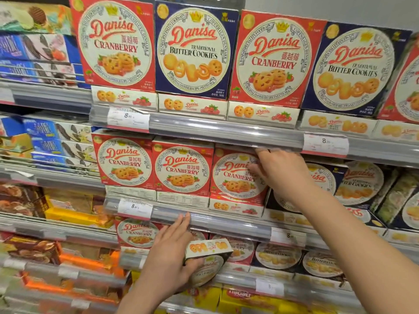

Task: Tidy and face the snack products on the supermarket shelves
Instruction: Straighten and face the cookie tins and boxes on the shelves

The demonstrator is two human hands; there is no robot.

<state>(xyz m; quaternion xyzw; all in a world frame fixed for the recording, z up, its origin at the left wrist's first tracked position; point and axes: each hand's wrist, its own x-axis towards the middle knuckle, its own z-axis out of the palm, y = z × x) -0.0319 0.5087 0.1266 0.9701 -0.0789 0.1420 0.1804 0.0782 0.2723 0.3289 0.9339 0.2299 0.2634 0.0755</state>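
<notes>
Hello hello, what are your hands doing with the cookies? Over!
Right hand gripping top of red cranberry box, middle shelf. Left hand holding butter cookie box below. Nothing blocking.

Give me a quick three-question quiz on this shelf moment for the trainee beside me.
1. True or false: the right hand grips the third red Danisa Cranberry box on the middle shelf.
2. What does the left hand hold? A) a yellow packet B) a Danisa butter cookie box C) a price tag
3. Fill in: on the top shelf, red Cranberry boxes alternate with blue ____ Cookies boxes.

Key: 1 true; 2 B; 3 Butter.
</notes>
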